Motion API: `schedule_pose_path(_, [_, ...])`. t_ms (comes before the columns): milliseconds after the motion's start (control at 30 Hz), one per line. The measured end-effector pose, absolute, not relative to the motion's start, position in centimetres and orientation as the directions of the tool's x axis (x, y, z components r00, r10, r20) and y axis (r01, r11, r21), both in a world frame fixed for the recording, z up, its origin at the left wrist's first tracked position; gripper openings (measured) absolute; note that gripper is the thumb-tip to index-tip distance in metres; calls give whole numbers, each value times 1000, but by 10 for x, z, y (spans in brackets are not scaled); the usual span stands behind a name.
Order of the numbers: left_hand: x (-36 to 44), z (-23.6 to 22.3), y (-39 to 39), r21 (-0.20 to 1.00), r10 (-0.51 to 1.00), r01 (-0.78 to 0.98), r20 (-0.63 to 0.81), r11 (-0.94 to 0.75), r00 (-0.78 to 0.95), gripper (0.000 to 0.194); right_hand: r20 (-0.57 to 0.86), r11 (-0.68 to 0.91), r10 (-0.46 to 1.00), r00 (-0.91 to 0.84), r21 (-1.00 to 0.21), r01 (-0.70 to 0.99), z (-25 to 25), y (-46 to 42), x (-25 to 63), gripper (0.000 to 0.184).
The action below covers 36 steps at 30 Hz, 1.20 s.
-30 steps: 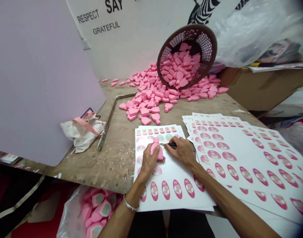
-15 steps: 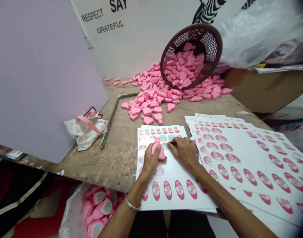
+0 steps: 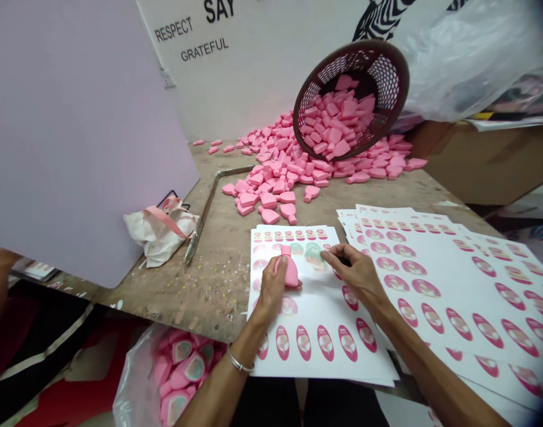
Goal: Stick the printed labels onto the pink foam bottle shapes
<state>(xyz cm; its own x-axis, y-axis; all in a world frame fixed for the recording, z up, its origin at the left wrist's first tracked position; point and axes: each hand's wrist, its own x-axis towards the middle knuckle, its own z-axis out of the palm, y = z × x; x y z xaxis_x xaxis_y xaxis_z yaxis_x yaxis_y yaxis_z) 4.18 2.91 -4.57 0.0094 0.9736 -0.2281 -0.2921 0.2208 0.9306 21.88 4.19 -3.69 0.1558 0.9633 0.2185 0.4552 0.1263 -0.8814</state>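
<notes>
Pinching a round sticker [image 3: 313, 259] now, right hand [image 3: 354, 274] shifted right; left fingers [image 3: 268, 277] wrap pink foam piece [image 3: 290, 270]

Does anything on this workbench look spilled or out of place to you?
Yes. The dark brown plastic basket lies tipped over at the back of the workbench, and many pink moulded pieces have spilled from it into a loose heap across the wood. This looks odd because they are not contained.

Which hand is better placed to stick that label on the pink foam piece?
Probably the right hand: its fingertips are at the label, while the left hand is holding the foam piece.
</notes>
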Motion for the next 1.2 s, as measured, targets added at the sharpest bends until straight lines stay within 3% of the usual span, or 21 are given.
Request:
schedule_pose_path(133, [42, -45, 20, 853, 970, -472, -242, 224, 22, 62, 192, 112, 972, 139, -888, 446, -17, 14, 200, 33])
schedule_pose_path(300, [44, -36, 8, 827, 968, -523, -249, 208, -9, 61, 171, 115, 977, 125, -924, 365, -11, -5, 173, 31])
schedule_pose_path(700, [42, -40, -3, 848, 956, -481, -285, 221, -64, 57, 221, 153, 960, 173, -929, 338, -7, -9, 161, 26])
schedule_pose_path(1200, [35, -16, -1, 801, 934, -484, -332, 353, 132, 70, 333, 279, 943, 17, -815, 509, 0, -1, 178, 22])
